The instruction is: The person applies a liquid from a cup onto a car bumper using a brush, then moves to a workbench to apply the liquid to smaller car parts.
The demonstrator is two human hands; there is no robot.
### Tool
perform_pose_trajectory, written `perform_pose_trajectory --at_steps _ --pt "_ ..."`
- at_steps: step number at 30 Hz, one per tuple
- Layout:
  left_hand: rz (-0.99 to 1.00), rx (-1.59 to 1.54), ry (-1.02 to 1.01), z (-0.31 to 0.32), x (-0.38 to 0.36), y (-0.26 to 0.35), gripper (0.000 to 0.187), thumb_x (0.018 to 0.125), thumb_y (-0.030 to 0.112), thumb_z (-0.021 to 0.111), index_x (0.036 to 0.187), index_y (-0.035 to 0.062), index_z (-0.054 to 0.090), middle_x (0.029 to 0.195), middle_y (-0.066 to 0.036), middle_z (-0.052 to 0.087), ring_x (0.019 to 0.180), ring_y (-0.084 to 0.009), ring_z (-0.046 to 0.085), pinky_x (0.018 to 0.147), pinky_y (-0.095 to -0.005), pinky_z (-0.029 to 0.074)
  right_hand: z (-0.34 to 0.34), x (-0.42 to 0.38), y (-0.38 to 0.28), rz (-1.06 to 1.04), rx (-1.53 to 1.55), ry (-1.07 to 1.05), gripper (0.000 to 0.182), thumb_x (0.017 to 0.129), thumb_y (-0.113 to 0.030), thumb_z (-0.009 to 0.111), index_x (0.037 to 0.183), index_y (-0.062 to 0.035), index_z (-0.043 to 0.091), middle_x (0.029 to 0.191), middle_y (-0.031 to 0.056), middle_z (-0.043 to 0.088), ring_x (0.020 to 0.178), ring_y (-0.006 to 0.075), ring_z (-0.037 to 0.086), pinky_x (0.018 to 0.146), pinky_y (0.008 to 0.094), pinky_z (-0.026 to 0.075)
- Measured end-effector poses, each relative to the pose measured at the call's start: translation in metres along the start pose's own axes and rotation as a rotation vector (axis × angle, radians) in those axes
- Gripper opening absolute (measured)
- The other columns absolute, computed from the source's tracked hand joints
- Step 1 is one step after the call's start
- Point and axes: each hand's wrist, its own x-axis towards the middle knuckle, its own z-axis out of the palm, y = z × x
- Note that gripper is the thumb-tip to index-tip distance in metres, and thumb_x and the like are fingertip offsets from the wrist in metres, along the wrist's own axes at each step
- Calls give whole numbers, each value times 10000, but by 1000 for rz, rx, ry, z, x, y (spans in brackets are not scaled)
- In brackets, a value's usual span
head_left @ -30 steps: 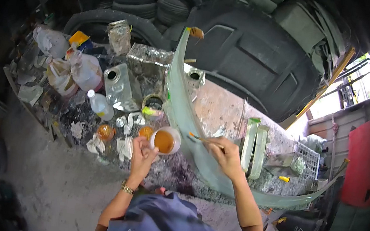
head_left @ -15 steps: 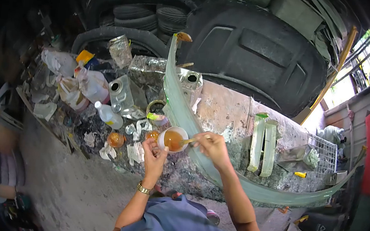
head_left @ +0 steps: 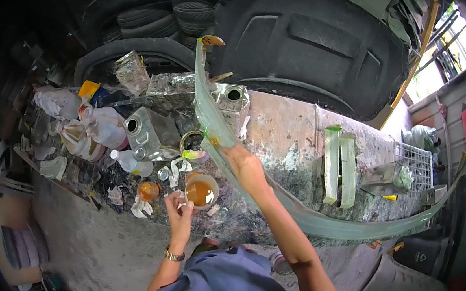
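My left hand [head_left: 181, 208] holds a white cup [head_left: 202, 192] of amber liquid by its lower left rim, tilted so the liquid shows. My right hand [head_left: 244, 166] is over the long curved pale-green strip [head_left: 305, 218], up and right of the cup, its fingers closed round a brush whose orange-wet tip [head_left: 213, 140] is at the strip's surface. An amber jar [head_left: 148, 191] and a clear bottle [head_left: 129, 164] stand left of the cup. A roll of tape [head_left: 192, 141] lies above it.
Metal cans [head_left: 146, 131] and stained plastic jugs [head_left: 104, 126] crowd the bench's left part. Two short pale strips [head_left: 330, 167], a wire rack [head_left: 415, 165] and a yellow piece [head_left: 390, 197] lie to the right. A black hood panel [head_left: 317, 46] leans behind the bench.
My right hand has moved with the brush from the cup up and left onto the curved strip. The cup has shifted slightly down and left in my left hand. The view has shifted too.
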Motion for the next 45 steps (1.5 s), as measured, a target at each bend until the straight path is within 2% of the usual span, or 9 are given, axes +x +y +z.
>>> perform_pose_trajectory --at_steps 8,9,12,15,20,26,32,39,45 --pt "-83 -29 -47 -26 -35 -7 440 920 121 600 1258 53 326 990 -55 455 829 -122 552 710 -285 553 -51 -26 3 159 -167 -443 168 904 -143 553 937 -20 664 920 160 655 833 351 628 773 429 501" --pt "-82 -31 -49 -26 -35 -7 440 920 121 600 1258 53 326 990 -55 455 829 -122 552 710 -285 553 -45 -15 12 2 -175 -467 169 905 -139 548 895 -4 650 876 168 656 825 347 633 771 425 499" --pt "-86 -45 -74 -27 -33 -5 456 914 128 617 1258 53 326 989 -57 459 828 -112 552 707 -280 551 -26 41 -4 165 -56 -506 169 897 -128 552 896 10 649 858 174 660 835 340 642 772 413 498" --pt "-51 -66 -66 -24 -32 0 469 909 142 630 1257 53 329 991 -59 459 815 -109 552 705 -277 549 -9 80 -15 38 -8 -373 225 903 -150 491 823 19 616 792 196 637 794 389 621 733 414 501" --pt "6 -89 -51 -27 -33 4 495 894 159 655 1255 54 333 997 -59 451 779 -110 551 705 -275 545 -8 105 -34 -51 -36 -97 210 894 -175 543 913 2 653 872 185 653 865 395 622 784 450 499" --pt "-6 -91 -57 -35 -35 -7 483 897 154 647 1252 45 339 1004 -67 449 787 -117 556 703 -277 542 -11 94 -39 -272 -362 -262 218 839 -100 559 1042 -54 624 1009 125 594 890 324 642 760 417 531" --pt "-1 -88 -47 -38 -38 -5 464 907 163 624 1256 47 340 1029 -79 459 791 -126 567 705 -266 528 -26 27 -9 -374 -505 -370 330 853 -123 542 1175 -103 607 886 67 554 817 257 628 666 367 534" --pt "-50 -70 -100 -38 -41 -10 478 900 177 641 1254 57 343 1023 -62 448 798 -98 528 720 -275 540 -69 -88 14 -196 -494 -525 352 828 -110 549 1179 -97 574 997 59 586 891 242 626 723 368 544" --pt "-54 -67 -147 -32 -45 -11 480 897 190 651 1249 72 348 1029 -47 434 800 -79 480 738 -279 550 -104 -115 15 187 -315 -564 217 891 -163 550 1067 -90 653 929 105 636 858 306 624 756 394 522"
